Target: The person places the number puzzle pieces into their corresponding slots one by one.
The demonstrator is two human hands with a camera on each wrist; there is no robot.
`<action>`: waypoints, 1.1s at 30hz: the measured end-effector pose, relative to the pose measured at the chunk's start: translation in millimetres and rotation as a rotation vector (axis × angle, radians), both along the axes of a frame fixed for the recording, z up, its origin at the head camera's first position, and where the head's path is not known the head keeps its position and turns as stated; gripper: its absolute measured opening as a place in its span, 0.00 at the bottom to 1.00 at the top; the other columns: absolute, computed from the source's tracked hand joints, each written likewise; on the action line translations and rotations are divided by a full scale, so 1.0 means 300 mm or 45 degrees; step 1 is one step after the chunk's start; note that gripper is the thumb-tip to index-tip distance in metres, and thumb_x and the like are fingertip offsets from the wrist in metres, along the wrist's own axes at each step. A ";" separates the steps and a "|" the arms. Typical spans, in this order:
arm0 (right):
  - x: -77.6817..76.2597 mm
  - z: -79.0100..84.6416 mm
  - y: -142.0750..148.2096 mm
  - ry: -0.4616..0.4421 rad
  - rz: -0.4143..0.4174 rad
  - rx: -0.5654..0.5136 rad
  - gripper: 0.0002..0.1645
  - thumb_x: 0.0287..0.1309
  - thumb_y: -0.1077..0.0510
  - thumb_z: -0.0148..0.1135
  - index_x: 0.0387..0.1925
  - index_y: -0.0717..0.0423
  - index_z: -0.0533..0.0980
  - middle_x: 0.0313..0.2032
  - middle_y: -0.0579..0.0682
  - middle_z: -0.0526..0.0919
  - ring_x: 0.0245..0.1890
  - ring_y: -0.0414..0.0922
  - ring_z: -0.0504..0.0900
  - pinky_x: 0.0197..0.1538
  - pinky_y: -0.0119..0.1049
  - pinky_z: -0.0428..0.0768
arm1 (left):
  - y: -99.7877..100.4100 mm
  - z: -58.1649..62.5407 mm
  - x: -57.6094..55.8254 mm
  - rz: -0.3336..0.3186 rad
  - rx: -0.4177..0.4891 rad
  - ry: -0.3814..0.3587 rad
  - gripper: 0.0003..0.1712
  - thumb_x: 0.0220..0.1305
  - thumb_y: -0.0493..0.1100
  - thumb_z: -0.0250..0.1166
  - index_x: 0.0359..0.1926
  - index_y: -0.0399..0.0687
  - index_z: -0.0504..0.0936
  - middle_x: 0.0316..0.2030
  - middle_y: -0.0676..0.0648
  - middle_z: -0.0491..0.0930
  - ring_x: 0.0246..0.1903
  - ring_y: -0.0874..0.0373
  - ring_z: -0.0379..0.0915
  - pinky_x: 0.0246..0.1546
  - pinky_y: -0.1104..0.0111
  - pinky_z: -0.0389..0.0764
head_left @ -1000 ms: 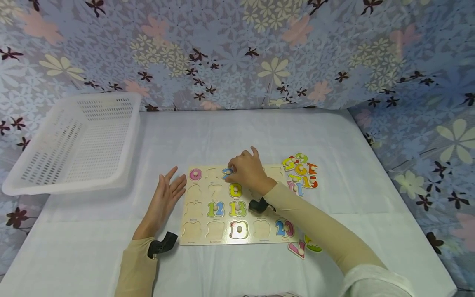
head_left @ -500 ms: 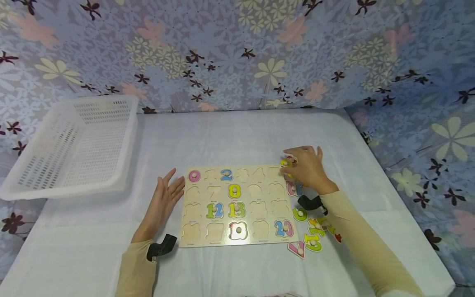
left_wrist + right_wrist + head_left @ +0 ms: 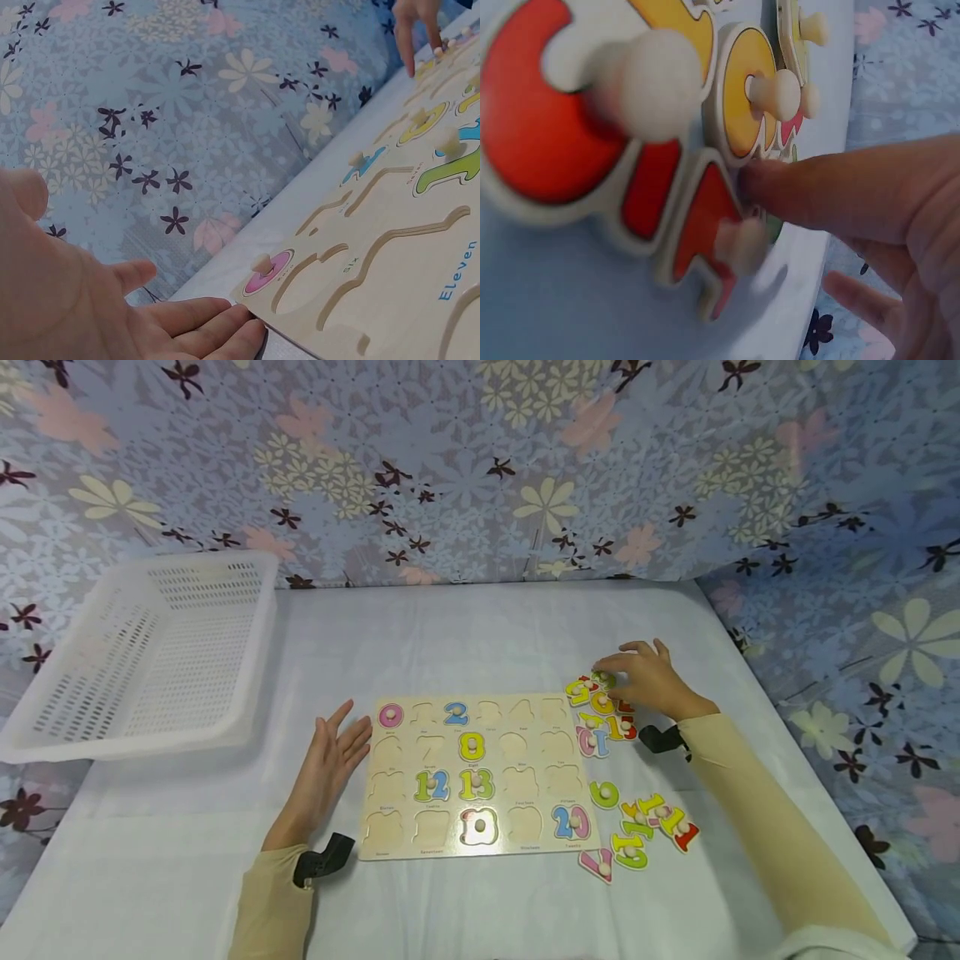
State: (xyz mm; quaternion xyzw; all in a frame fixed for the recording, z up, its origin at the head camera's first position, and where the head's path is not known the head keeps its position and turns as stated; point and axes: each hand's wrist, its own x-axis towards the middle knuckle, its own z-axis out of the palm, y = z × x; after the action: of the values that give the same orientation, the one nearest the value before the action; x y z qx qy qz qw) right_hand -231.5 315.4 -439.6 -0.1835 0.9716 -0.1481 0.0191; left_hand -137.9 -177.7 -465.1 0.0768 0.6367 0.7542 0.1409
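Blue "Eleven" (image 3: 458, 271) on the board (image 3: 405, 300): legible only from left wrist.

A blue-grey floral cloth (image 3: 450, 468) hangs along the far side and the right side of the table (image 3: 420, 635), which is covered in white and evenly lit.

Indoors, room type unclear; floral fabric (image 3: 450, 468) behind and beside a white-covered table (image 3: 450, 627)
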 end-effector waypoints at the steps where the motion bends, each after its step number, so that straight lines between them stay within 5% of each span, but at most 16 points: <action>1: -0.006 0.000 -0.005 -0.009 0.020 0.020 0.28 0.49 0.60 0.74 0.55 0.54 0.80 0.54 0.55 0.80 0.64 0.64 0.60 0.64 0.73 0.37 | 0.000 -0.001 0.000 -0.002 0.004 -0.001 0.39 0.75 0.64 0.24 0.77 0.48 0.35 0.73 0.34 0.44 0.72 0.44 0.44 0.70 0.60 0.53; 8: -0.017 -0.003 0.002 0.011 0.089 0.124 0.26 0.49 0.67 0.71 0.54 0.55 0.81 0.54 0.56 0.80 0.62 0.63 0.63 0.63 0.73 0.45 | 0.001 -0.004 0.000 -0.007 0.009 0.004 0.39 0.75 0.64 0.24 0.77 0.47 0.35 0.73 0.34 0.45 0.72 0.43 0.43 0.70 0.60 0.53; 18: -0.019 0.001 0.011 0.039 0.084 0.084 0.22 0.48 0.61 0.76 0.48 0.55 0.82 0.51 0.56 0.80 0.61 0.61 0.63 0.63 0.68 0.51 | -0.003 -0.003 -0.002 -0.010 0.011 0.012 0.39 0.75 0.64 0.23 0.76 0.46 0.34 0.73 0.33 0.44 0.72 0.43 0.43 0.70 0.59 0.52; 23: -0.002 0.010 -0.029 0.206 0.091 0.020 0.24 0.47 0.56 0.77 0.48 0.57 0.81 0.55 0.58 0.78 0.64 0.59 0.62 0.68 0.67 0.43 | -0.004 -0.006 -0.002 -0.008 0.020 0.003 0.39 0.75 0.64 0.24 0.76 0.47 0.35 0.73 0.33 0.45 0.72 0.43 0.43 0.71 0.59 0.52; 28: 0.013 0.008 -0.104 0.464 0.208 0.031 0.29 0.43 0.53 0.79 0.49 0.57 0.81 0.68 0.61 0.64 0.72 0.58 0.50 0.68 0.67 0.31 | -0.003 -0.007 -0.003 0.001 0.011 -0.003 0.40 0.74 0.65 0.24 0.77 0.47 0.35 0.73 0.34 0.45 0.72 0.44 0.43 0.71 0.58 0.51; 33: 0.033 0.001 -0.222 0.515 0.334 0.026 0.28 0.39 0.49 0.81 0.45 0.52 0.83 0.69 0.57 0.63 0.73 0.59 0.44 0.66 0.70 0.31 | -0.003 -0.006 -0.004 0.006 -0.005 -0.008 0.41 0.74 0.66 0.25 0.77 0.49 0.35 0.73 0.35 0.46 0.72 0.45 0.44 0.71 0.59 0.51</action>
State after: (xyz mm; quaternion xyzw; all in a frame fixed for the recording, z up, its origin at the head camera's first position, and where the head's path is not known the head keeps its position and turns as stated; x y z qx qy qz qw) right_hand -221.7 248.9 -439.4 -0.3341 0.9249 -0.0946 -0.1549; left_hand -139.0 -178.6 -467.0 0.0726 0.6381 0.7534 0.1411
